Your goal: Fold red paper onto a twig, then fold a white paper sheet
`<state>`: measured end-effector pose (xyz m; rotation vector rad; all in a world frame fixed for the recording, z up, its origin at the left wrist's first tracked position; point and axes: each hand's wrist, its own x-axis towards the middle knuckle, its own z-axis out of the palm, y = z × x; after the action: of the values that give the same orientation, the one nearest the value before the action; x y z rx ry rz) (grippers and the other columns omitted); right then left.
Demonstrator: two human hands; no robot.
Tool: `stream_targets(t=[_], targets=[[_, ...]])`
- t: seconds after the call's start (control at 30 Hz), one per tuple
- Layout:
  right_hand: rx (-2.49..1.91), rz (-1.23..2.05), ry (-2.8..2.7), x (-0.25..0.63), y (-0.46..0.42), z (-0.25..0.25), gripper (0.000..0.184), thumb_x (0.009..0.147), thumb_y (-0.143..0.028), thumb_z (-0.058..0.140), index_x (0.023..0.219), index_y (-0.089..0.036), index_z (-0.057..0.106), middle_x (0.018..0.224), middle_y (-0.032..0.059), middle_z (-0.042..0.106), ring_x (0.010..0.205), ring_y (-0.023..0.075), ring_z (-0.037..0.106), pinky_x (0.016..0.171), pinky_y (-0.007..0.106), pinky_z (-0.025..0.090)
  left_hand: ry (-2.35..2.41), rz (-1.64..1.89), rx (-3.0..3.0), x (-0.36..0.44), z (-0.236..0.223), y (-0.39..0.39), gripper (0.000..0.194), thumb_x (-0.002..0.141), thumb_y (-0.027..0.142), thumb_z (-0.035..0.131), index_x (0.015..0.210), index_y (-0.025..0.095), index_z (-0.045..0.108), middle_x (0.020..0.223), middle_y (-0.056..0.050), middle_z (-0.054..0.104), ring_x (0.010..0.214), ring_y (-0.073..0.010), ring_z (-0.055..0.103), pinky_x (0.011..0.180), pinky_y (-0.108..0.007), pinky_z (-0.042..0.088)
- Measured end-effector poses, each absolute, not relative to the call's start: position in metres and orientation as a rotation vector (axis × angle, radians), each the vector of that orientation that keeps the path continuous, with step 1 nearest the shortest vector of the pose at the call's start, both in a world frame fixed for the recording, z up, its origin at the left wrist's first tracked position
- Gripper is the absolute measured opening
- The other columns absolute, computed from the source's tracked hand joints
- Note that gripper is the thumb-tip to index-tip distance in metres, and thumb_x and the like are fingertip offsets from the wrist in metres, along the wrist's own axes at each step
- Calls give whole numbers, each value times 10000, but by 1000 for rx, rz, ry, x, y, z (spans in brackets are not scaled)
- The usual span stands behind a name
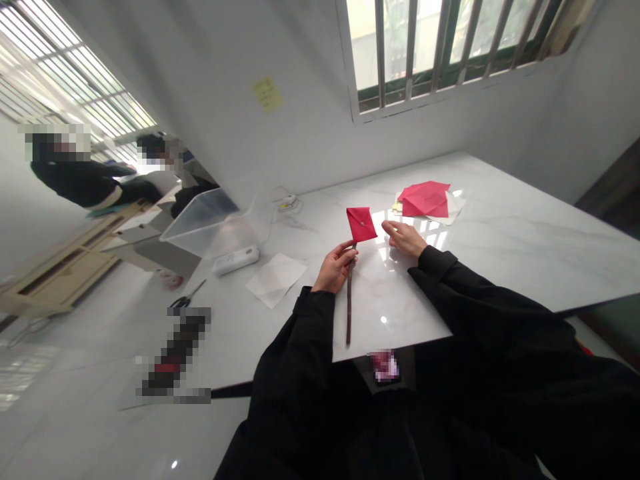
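My left hand [336,268] is closed round a thin brown stick [349,307] that hangs down toward the table's near edge. At the stick's top sits a folded red paper square [361,224] with a small pin at its middle. My right hand [404,237] hovers just right of the red square, fingers spread and holding nothing. Both arms wear black sleeves. A pile of red paper sheets [426,199] lies on white sheets further back on the white marble table [500,240].
A clear plastic box [207,223] stands at the table's left, with a white device [236,260], a white paper sheet [276,279] and scissors [186,299] near it. Two people sit at a desk in the far left. A barred window is above.
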<state>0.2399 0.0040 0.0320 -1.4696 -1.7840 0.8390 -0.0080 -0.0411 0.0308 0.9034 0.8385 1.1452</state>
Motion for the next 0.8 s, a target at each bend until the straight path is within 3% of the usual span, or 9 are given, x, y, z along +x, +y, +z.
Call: stream_targets(t=[0.1, 0.2, 0.33, 0.5, 0.7, 0.8], targets=[[-1352, 1044, -1894, 236, 1, 34, 849, 1002, -806, 275, 749, -143, 741, 548, 31, 539, 603, 171, 548, 737, 310, 410, 830, 1160, 882, -9, 29, -40, 503, 696, 227, 944, 1158, 149, 761, 905, -34, 741, 722, -75, 646, 732, -221, 503], [-1363, 1029, -1902, 234, 0, 34, 864, 947, -862, 307, 585, -161, 660, 537, 42, 522, 569, 154, 516, 701, 315, 400, 829, 1177, 870, -9, 29, -39, 497, 701, 223, 942, 1160, 162, 762, 905, -27, 746, 718, -73, 657, 709, -205, 513], [-1372, 991, -1862, 234, 1, 32, 825, 932, -838, 352, 672, -145, 717, 589, 43, 560, 569, 145, 502, 683, 314, 386, 842, 1201, 834, -9, 30, -40, 460, 720, 221, 931, 1150, 175, 771, 931, -26, 756, 722, -75, 672, 690, -194, 521], [-1299, 1020, -1896, 232, -1, 32, 793, 903, -827, 456, 827, -113, 794, 601, 19, 541, 568, 128, 461, 640, 294, 353, 858, 1252, 725, -8, 34, -39, 359, 746, 167, 905, 1080, 170, 773, 981, -37, 770, 762, -88, 688, 790, -228, 548], [-1022, 1457, -2061, 220, -15, 37, 769, 890, -792, 586, 1112, -87, 797, 598, -34, 502, 504, 81, 331, 538, 266, 242, 837, 1273, 722, -5, 36, -40, 343, 714, 162, 924, 997, 177, 730, 926, -3, 759, 785, -97, 713, 844, -238, 566], [-927, 1599, -2103, 213, -22, 39, 703, 894, -743, 642, 1134, -98, 787, 601, -45, 498, 495, 72, 316, 514, 256, 207, 832, 1279, 735, -4, 35, -41, 353, 697, 161, 934, 957, 191, 696, 882, 19, 744, 795, -98, 719, 876, -245, 572]])
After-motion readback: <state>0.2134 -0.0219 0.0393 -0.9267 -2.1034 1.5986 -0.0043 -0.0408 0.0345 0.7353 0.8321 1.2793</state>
